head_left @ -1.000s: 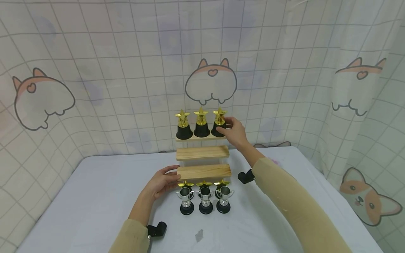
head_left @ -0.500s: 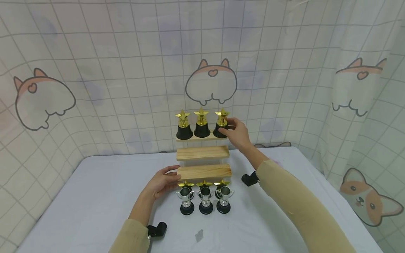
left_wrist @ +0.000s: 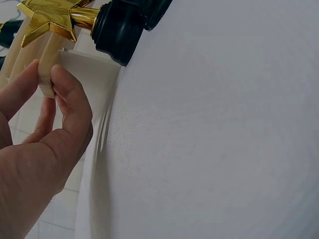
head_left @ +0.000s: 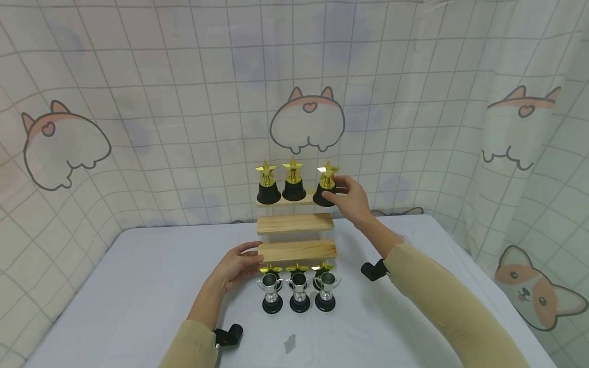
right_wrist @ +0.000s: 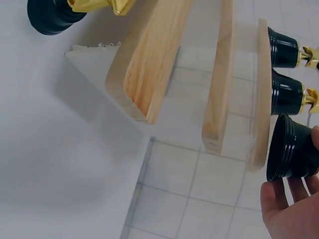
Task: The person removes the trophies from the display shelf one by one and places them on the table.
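Note:
My right hand [head_left: 354, 202] grips the black base of a gold star trophy [head_left: 324, 197] at the top shelf's [head_left: 286, 201] right end. In the right wrist view this trophy's base [right_wrist: 295, 147] tilts, its underside rim angled off the shelf. Two like star trophies [head_left: 268, 191] [head_left: 293, 189] stand upright on that shelf. My left hand [head_left: 236, 267] pinches the left end of the lowest wooden shelf [head_left: 296, 251] between thumb and fingers, as the left wrist view shows with the shelf end [left_wrist: 46, 74].
Between them runs a bare middle shelf [head_left: 294, 224]. In front of the rack, three silver cup trophies [head_left: 299, 301] stand in a row on the white tablecloth [head_left: 147, 296], partly hiding three star trophies [head_left: 296, 267] behind. A patterned curtain [head_left: 193, 153] hangs behind the table.
My right hand has moved right and slightly toward me with its star trophy, widening the gap to the middle one. The left hand keeps its hold on the shelf.

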The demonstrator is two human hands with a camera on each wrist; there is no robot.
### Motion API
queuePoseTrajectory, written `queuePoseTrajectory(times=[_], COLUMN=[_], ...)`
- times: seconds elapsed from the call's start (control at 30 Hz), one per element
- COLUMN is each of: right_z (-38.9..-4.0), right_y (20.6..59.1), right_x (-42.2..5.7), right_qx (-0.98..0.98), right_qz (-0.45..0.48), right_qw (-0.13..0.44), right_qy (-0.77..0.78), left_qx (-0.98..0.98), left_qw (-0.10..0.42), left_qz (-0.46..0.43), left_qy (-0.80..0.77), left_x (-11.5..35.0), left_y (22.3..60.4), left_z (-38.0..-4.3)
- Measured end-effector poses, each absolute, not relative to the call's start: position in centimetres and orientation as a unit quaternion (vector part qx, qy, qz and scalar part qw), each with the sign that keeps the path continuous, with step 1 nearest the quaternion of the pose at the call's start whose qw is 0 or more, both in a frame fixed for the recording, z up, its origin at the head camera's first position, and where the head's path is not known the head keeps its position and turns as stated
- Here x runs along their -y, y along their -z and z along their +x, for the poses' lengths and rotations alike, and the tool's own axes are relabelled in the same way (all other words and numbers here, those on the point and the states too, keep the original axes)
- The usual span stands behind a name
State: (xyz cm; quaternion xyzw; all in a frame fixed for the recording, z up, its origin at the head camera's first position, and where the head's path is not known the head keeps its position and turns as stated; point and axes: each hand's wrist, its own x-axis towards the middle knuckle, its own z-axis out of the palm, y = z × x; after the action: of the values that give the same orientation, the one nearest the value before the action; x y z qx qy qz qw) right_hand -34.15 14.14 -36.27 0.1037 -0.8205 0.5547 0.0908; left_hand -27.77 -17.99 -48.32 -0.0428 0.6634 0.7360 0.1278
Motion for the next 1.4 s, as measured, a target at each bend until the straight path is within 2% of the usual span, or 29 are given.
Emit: queuePoseTrajectory(times=[1.4], right_z=[-23.3], right_y=[37.7], right_x=[-15.7], right_qx=[0.807], right_qz=[0.159], right_qw=[0.04], right_qy=[-0.567], left_qx=[-0.705], left_qw=[0.111], left_qz=[-0.062], left_qy=[-0.698], left_x=[17.4], left_y=[47.1], left_z=[-27.4])
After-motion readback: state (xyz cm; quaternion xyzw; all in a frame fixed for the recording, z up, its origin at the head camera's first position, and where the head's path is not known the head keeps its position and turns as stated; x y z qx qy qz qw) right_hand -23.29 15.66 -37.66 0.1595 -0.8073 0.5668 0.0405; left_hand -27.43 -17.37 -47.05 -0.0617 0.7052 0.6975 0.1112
